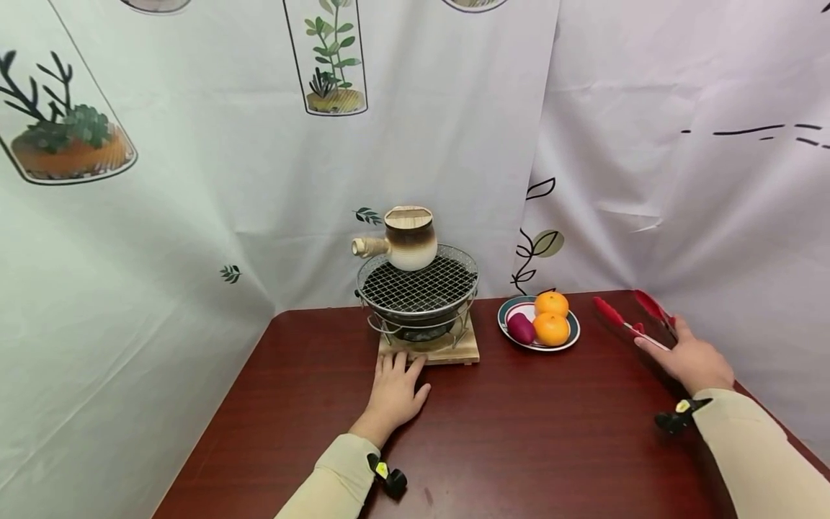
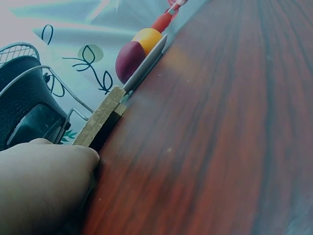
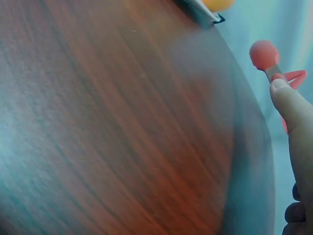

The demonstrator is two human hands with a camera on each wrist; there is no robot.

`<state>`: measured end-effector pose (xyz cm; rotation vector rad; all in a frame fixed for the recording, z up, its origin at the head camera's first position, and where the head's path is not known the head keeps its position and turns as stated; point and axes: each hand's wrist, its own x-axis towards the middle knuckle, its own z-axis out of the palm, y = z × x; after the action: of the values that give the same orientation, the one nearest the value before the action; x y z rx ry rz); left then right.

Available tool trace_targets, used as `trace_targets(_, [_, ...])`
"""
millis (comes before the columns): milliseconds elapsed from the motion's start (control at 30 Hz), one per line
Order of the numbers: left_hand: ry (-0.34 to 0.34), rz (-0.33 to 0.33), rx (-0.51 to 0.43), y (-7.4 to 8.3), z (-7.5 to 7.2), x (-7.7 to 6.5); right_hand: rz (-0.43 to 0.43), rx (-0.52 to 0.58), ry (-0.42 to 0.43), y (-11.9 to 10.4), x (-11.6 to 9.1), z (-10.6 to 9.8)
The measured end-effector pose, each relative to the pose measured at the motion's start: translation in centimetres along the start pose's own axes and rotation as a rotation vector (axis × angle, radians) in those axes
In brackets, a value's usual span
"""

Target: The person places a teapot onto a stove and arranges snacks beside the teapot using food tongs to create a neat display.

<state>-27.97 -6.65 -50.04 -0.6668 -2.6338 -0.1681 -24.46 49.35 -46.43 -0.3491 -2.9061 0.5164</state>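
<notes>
The left hand [image 1: 392, 398] rests, fingers [image 1: 399, 365] spread, at the wooden base [image 1: 447, 355]; the right hand [image 1: 697, 365] grips red-tipped tongs [image 1: 609, 312]. Only the head view shows the lidded pot [image 1: 412, 249].

Light wooden base board [image 1: 457, 352] flat beneath round mesh-topped grill stove [image 1: 415, 288], left hand [image 1: 393, 400] touching its 7 o'clock corner; red-tipped metal tongs [image 1: 612, 313] gripped in right hand [image 1: 700, 364], at board's 3 o'clock, arms spread, tips toward 11 o'clock

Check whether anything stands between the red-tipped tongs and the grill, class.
Yes: the plate, holding two orange fruits and a purple one, sits on the table between the red-tipped tongs and the grill. Lifted above the fruit, the tongs could probably reach the grill unobstructed.
</notes>
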Motion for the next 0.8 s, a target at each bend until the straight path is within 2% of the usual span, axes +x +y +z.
trace_targets(233, [-0.009, -0.006, 0.004, 0.0, 0.0, -0.2, 0.010, 0.011, -0.026, -0.3, -0.1, -1.1])
trace_targets(800, [0.003, -0.005, 0.003, 0.0, -0.1, -0.1, -0.020, 0.002, 0.018, -2.6, 0.6, -2.7])
